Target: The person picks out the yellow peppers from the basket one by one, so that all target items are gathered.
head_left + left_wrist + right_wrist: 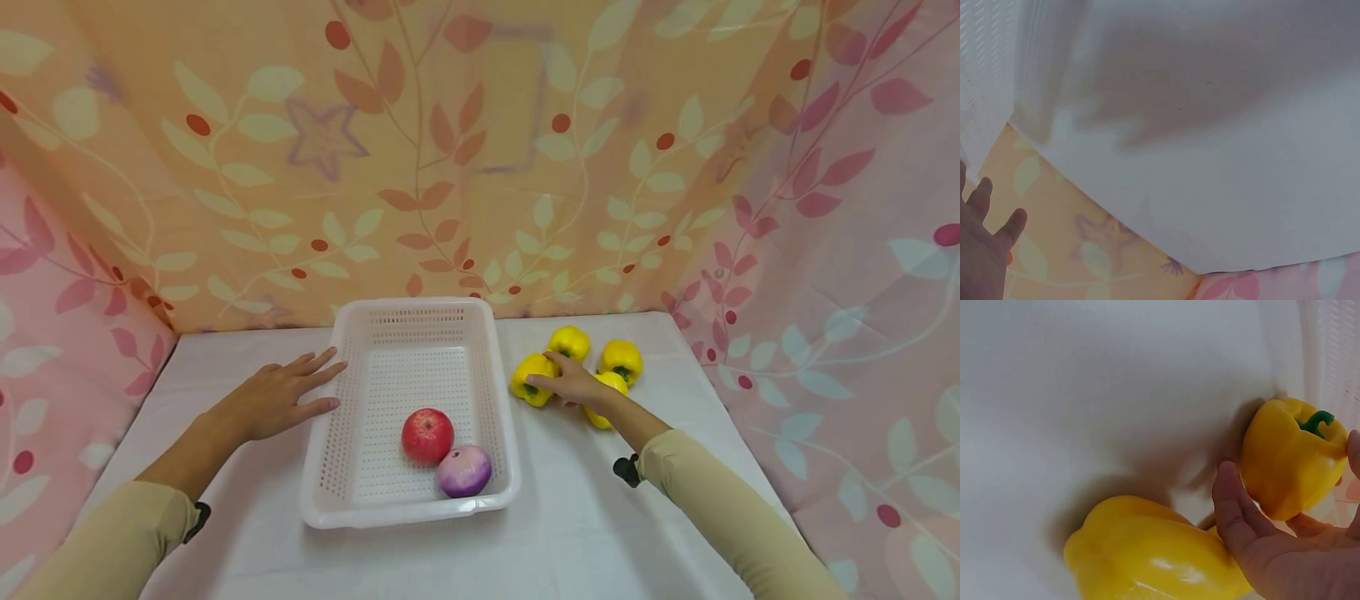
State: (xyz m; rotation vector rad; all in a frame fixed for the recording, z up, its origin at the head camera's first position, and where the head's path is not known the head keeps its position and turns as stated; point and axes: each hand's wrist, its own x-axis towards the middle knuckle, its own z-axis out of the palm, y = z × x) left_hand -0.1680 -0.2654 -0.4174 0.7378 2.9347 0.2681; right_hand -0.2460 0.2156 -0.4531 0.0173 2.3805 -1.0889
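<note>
My right hand (573, 383) holds a yellow bell pepper (531, 385) on the table, thumb on one side and fingers on the other. In the right wrist view the green stem of this pepper (1297, 456) shows beside the thumb. A second yellow pepper (1147, 550) lies just under that hand. With fingers spread, my left hand (281, 398) is at the left rim of a white perforated plastic basket (318, 467). Inside the basket are a red round fruit (427, 437) and a purple-and-white round vegetable (464, 472), side by side near the front right corner.
Further yellow bell peppers stand right of the basket: one behind (568, 342), one at the right (621, 361), and one partly hidden by the right wrist (600, 418). A white cloth covers the table (570, 533). Floral curtains (450, 167) enclose the back and sides.
</note>
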